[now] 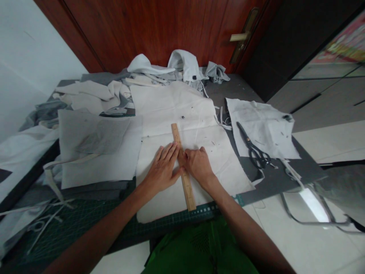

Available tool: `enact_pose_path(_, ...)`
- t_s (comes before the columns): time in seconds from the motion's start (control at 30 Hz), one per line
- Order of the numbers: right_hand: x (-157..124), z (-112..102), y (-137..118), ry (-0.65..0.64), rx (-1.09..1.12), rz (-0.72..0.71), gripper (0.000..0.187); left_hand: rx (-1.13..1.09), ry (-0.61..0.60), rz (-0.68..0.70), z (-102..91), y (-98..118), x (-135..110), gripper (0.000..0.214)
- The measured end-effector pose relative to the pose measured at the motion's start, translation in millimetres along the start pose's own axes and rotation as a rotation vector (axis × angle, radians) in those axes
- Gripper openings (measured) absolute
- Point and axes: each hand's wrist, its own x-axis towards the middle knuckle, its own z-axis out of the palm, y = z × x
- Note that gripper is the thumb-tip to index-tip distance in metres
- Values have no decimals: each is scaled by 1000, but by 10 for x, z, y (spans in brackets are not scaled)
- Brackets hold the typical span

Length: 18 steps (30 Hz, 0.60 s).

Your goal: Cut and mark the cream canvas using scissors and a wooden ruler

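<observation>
A wooden ruler (185,179) lies lengthwise on a large off-white piece of cloth (162,142). My left hand (164,167) rests flat on the cloth at the ruler's left side, fingers stretched out, with fingertips and thumb touching the ruler. At the ruler's right edge, my right hand (197,163) is closed with its fingers curled together. Whatever those fingers may hold is hidden. Small dark marks or scraps dot the cloth beyond the hands.
Black-handled scissors (252,147) lie on a smaller white cloth (265,121) at the right. Grey and white fabric pieces (99,148) are stacked at left, with crumpled fabric (182,62) at the back. A green cutting mat (94,217) shows along the near edge.
</observation>
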Motion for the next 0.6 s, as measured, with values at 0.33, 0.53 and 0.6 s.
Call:
enact_pose_path(0.33, -122, 54, 1, 26, 32, 19, 36, -1, 16, 1, 9, 4, -8, 76)
enact_pose_path(0.53, -205, 29, -9, -21, 69, 31, 35, 7, 18, 1, 11, 13, -14, 74)
enact_pose_path(0.6, -256, 22, -15, -28, 83, 32, 35, 4, 22, 1, 13, 13, -14, 75)
